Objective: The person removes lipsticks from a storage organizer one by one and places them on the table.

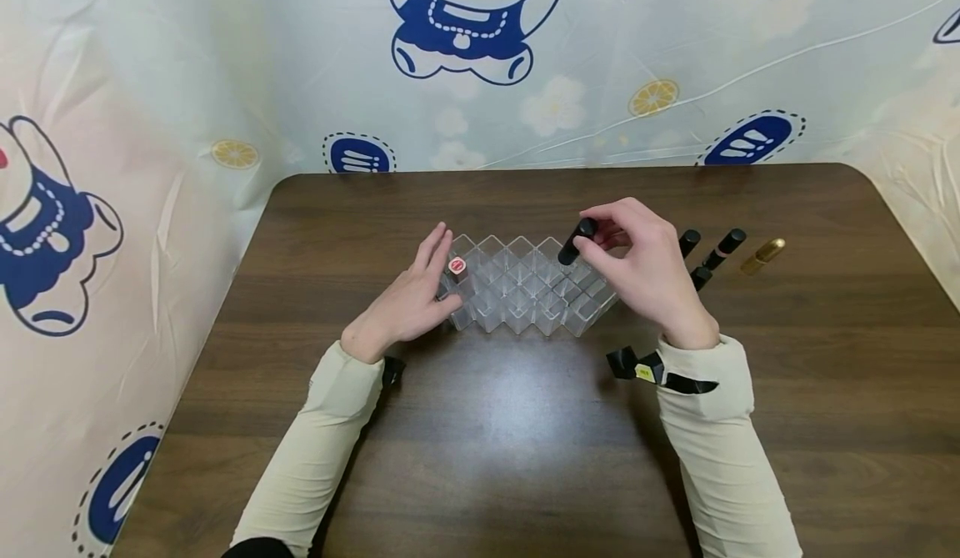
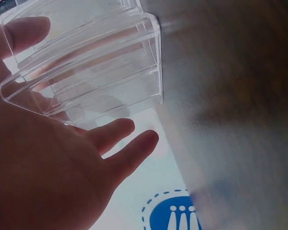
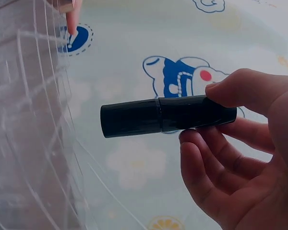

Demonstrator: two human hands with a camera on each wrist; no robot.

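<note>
A clear lipstick organizer [image 1: 517, 291] with diamond-shaped cells lies on the table. My right hand [image 1: 645, 270] pinches a black lipstick tube [image 3: 132, 118] between thumb and fingers, tilted over the organizer's back right cells. In the right wrist view the tube's free end points toward the clear walls. My left hand [image 1: 405, 299] rests at the organizer's left end, fingers extended and thumb along its front side. Close by these fingers, a lipstick with a red-and-white end [image 1: 457, 267] stands in a left cell.
Right of the organizer, partly behind my right hand, lie several black tubes [image 1: 726, 247] and a gold tube [image 1: 763, 256]. The brown wooden table [image 1: 517, 458] meets a patterned cloth [image 1: 300, 66] at its back and left edges.
</note>
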